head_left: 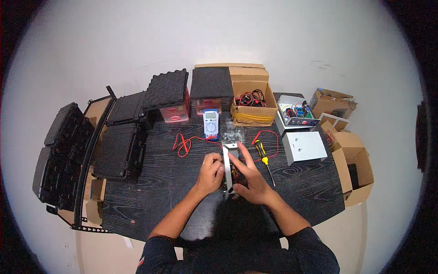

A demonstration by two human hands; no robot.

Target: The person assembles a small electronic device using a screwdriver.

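Note:
In front of me, a white metal casing [226, 170] stands on edge on the table, with some wires showing inside its right side. My right hand [253, 183] grips it from the right, thumb near the close end and fingers stretched along the far end. On the casing's left side my left hand [211, 175] is closed, fingers curled against it; whatever they pinch is hidden. Just beyond lies a clear bag of small parts [233, 134]. A yellow and black screwdriver [261, 153] rests to the right of the casing. Further back is a blue-edged multimeter [211, 123] with red leads [184, 148].
At the right are a white cover [305, 147] and an open white box with wiring [296, 114]. A cardboard box of cables [253, 114] and foam-topped bins [174, 115] line the back. Black cases [119, 150] sit left; an open carton [353, 157] stands past the right edge.

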